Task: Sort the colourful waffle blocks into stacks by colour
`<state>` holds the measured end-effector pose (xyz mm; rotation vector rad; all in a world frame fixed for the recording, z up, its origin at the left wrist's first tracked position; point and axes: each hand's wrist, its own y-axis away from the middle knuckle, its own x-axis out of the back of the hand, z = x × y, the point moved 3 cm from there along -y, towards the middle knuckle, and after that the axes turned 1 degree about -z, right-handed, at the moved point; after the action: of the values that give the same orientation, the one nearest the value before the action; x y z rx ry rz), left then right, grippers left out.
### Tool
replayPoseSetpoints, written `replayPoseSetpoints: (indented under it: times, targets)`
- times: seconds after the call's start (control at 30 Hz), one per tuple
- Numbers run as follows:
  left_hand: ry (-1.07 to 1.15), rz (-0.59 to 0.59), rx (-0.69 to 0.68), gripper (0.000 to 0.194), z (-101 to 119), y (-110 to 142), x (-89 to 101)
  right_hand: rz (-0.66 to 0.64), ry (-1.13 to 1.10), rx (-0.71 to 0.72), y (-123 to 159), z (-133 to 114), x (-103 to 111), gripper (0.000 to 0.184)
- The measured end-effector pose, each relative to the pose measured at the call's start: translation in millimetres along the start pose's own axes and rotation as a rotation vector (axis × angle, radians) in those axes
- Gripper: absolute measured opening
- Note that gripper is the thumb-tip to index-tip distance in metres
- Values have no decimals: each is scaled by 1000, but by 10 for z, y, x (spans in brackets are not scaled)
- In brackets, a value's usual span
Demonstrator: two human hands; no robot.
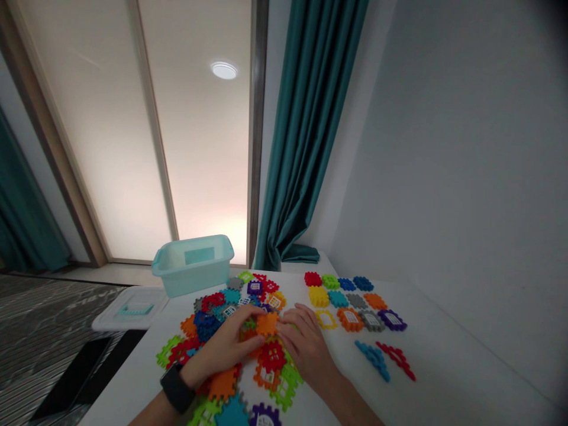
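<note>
Between my two hands is an orange interlocking plastic tile (267, 324) with notched edges. My left hand (233, 336), with a dark watch on the wrist, grips its left side between thumb and fingers. On the other side, the fingers of my right hand (306, 343) close on its right edge. Beneath and around both hands spreads a loose pile of notched tiles, among them a red tile (271, 355), a lime green tile (286, 384) and a dark blue tile (206, 325). My hands hide part of the pile.
Right of the pile, tiles stand in rows sorted by colour, including a yellow stack (318, 296). Nearer lie a blue strip (373, 360) and a red strip (396, 359). A mint tub (195, 284) stands at the table's back left, beside a translucent lid (131, 309).
</note>
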<state>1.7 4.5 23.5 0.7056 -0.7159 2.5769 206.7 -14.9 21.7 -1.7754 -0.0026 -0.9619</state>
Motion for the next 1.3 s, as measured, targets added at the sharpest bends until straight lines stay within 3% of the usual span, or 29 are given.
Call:
replayPoseSetpoints:
  times: [0.23, 0.33, 0.83, 1.3]
  targets:
    - [-257, 120, -237, 39, -60, -11, 44, -91, -91, -162, 43, 33, -59, 44]
    - [-313, 124, -277, 39, -48, -5, 21, -100, -112, -171, 54, 37, -72, 44]
    - [-402, 113, -148, 55, -3, -17, -9, -52, 17, -88, -28, -28, 0, 42]
    - [-400, 142, -158, 46, 29, -12, 23, -66, 8, -92, -30, -35, 9, 49]
